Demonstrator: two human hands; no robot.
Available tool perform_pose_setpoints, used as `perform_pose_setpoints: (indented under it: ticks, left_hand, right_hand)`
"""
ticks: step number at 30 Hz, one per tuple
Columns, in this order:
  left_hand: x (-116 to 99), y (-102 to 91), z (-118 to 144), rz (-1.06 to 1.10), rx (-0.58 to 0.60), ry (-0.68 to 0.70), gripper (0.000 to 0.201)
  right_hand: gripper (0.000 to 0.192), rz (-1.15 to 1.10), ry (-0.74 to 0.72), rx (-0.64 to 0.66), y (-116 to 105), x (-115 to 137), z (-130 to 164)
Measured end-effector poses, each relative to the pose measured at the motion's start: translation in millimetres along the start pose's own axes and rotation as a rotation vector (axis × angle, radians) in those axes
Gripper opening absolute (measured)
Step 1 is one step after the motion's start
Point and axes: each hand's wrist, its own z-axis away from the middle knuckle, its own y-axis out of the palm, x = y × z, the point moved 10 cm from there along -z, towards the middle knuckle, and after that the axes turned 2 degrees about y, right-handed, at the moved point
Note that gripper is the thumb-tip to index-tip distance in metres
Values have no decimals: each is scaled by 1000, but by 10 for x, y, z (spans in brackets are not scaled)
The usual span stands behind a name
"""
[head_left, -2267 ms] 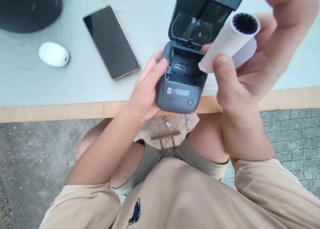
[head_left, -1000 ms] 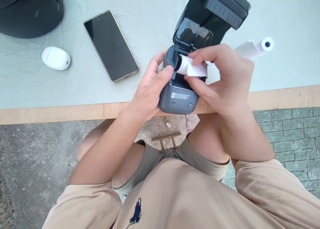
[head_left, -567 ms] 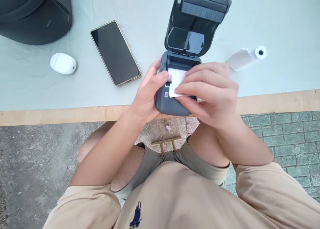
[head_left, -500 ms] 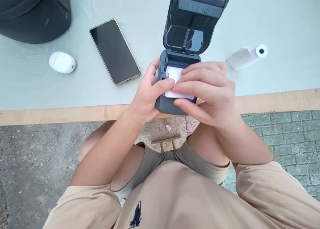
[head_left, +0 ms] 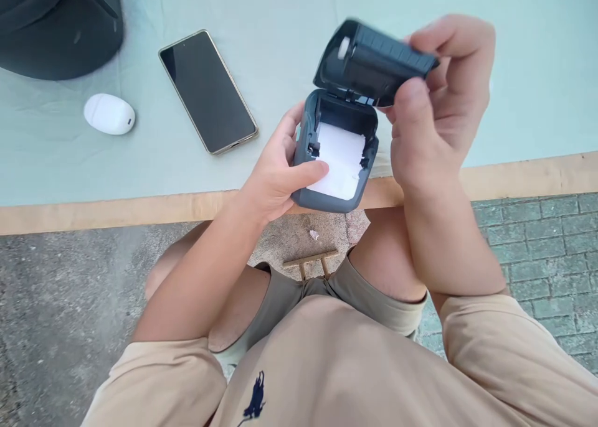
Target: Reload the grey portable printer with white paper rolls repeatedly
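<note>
A small dark label printer (head_left: 327, 201) is held over the table's front edge, its hinged lid (head_left: 369, 63) raised partway. Inside its compartment lies a roll of white paper (head_left: 343, 150). My left hand (head_left: 284, 165) grips the printer's left side, fingers behind it and thumb resting on the paper. Up at the lid's free end, my right hand (head_left: 443, 103) pinches the rim between thumb and fingers. The lid looks slightly blurred and tilts toward the body of the printer.
On the pale cloth-covered table (head_left: 280, 28) lie a black smartphone (head_left: 208, 91) and a white oval case (head_left: 109, 114). A black bag (head_left: 60, 28) stands at the back left. The wooden table edge (head_left: 116, 214) runs above my knees.
My right hand has left the paper, moved up and right, and taken hold of the lid. The lid has swung partway down. My left hand keeps its grip. The loose paper roll is now hidden.
</note>
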Motion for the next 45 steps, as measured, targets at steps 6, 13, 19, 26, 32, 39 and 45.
perform_pose_setpoints:
  ticks: [6, 13, 19, 26, 32, 39, 45]
  left_hand:
    - [-10, -30, 4, 11, -19, 8, 59]
    - [-36, 9, 13, 13, -24, 26, 78]
    - [-73, 72, 26, 14, 37, 99, 54]
    - [-126, 66, 53, -53, 57, 155, 31]
    - [-92, 73, 47, 30, 46, 92, 37]
    - [-37, 89, -4, 118, 24, 41, 31]
    - [-79, 40, -19, 99, -6, 84, 38]
  right_hand:
    - [10, -71, -176, 136, 122, 192, 115]
    - [40, -80, -8, 224, 194, -4, 196]
    - [50, -303, 133, 321, 331, -92, 290]
    - [47, -288, 100, 327, 341, -18, 292]
    - [48, -287, 100, 306, 335, -41, 294]
    - [50, -301, 146, 311, 364, -112, 301]
    - [45, -321, 195, 300, 342, -148, 321]
